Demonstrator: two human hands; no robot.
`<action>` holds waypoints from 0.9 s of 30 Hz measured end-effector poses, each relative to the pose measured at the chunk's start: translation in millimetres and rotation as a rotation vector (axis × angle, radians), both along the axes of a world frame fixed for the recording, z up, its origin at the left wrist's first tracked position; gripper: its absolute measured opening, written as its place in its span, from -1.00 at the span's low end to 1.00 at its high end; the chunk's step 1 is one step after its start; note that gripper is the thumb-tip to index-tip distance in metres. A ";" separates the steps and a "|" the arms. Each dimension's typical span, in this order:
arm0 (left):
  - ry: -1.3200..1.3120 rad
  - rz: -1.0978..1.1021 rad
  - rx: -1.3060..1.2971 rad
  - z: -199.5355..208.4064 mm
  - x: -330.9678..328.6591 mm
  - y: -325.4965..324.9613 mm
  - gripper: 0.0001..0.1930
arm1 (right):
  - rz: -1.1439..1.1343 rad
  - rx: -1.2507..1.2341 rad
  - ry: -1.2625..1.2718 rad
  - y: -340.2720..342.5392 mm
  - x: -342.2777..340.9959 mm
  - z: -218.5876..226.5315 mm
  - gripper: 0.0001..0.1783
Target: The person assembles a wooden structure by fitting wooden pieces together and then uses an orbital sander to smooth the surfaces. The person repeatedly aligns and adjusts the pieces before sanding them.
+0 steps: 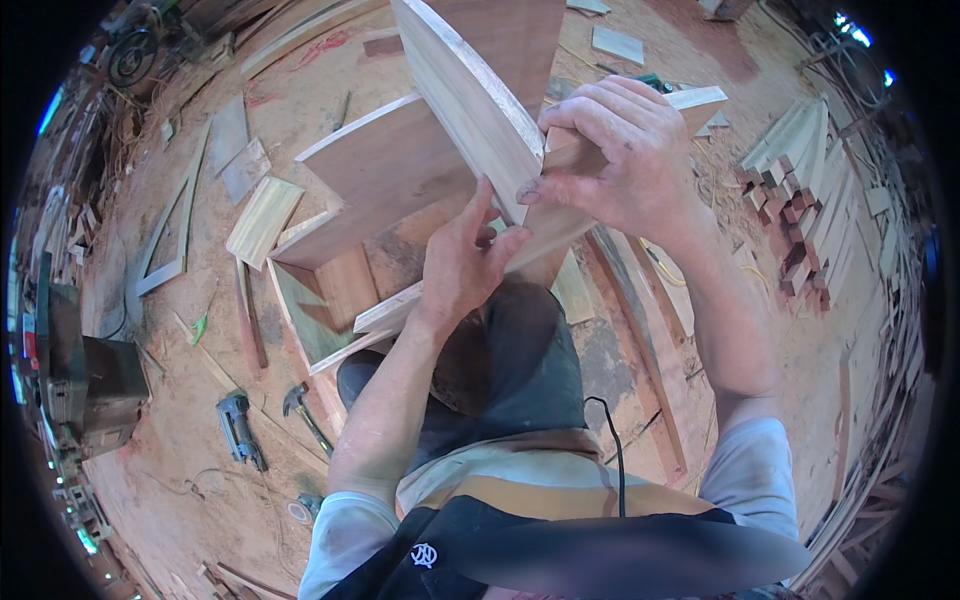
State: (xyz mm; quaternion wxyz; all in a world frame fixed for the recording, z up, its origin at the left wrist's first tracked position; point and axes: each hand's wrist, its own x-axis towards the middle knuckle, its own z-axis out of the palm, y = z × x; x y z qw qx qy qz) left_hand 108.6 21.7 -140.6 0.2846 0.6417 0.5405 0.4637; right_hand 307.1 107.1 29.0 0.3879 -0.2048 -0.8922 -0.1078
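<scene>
A pale wooden board stands tilted over a partly assembled wooden box in front of my knees. My right hand is closed at the board's near end, its thumb pressing the corner and its fingers curled over wood beside it. Lower down, my left hand grips the same board's bottom edge between thumb and fingers. Behind the board rises a wider brown panel. The box's open corner compartment shows to the left of my left hand. My right fingertips are partly hidden.
A nail gun and a hammer lie on the dusty floor at left. Stacked wood strips are at right. Long planks lie beside my right knee. A dark machine stands at far left. Offcuts are scattered around.
</scene>
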 end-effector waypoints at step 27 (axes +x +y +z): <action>-0.081 0.188 0.092 50.0 7.1 -5.5 -0.32 | 0.091 -0.248 0.123 6.4 15.1 -19.0 -0.15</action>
